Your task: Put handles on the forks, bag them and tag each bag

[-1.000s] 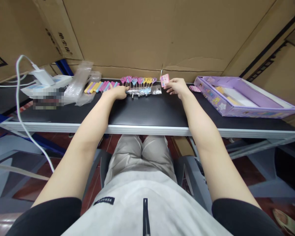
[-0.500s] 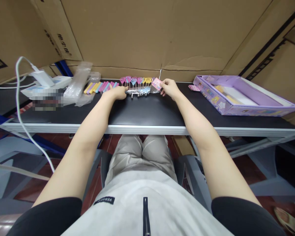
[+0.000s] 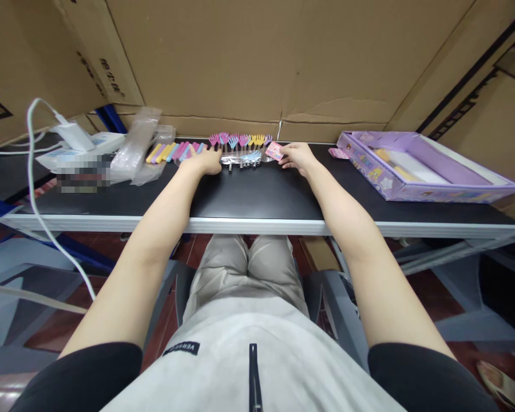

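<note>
Nearest is the wearer's pale grey apron (image 3: 223,343), a slim black pen (image 3: 254,375) upright on its front. Past the light grey trousers (image 3: 223,263) runs the silver metal edge (image 3: 257,226) of a black-topped table (image 3: 257,200).

Farther in, the left hand (image 3: 203,161) rests palm-down at the left end of a clear, shiny plastic packet (image 3: 242,157); its fingertips are partly hidden, so I cannot tell how tightly they close. Small dark-tipped metal ends (image 3: 242,166) show along the packet's near side.

The right hand (image 3: 298,158) has thumb and forefinger nearly together on the right edge of a small pink printed card (image 3: 274,150) — the card juts left of the fingertips, over the packet's right end — while the other fingers curl loosely below.

Just beyond the packet stands a row of pink, blue, yellow and purple hand-shaped heads (image 3: 244,140). Tall brown cardboard (image 3: 257,68) closes off the back.
</note>
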`<control>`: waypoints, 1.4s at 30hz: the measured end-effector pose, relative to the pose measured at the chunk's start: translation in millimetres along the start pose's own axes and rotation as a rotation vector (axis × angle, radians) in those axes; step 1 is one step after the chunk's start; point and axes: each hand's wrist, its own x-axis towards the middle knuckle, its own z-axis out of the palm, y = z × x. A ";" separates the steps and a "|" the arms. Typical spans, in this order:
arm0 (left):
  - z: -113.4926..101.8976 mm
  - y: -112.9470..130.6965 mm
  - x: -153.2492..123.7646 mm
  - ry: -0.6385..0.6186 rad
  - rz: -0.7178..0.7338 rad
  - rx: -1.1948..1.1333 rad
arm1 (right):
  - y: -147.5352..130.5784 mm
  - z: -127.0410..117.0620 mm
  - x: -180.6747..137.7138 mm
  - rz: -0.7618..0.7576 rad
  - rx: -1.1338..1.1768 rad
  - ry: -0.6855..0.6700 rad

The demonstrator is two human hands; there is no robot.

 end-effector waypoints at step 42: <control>21.4 94.2 51.4 0.316 0.479 -0.218 | -2.7 -3.9 4.2 0.147 0.237 -0.032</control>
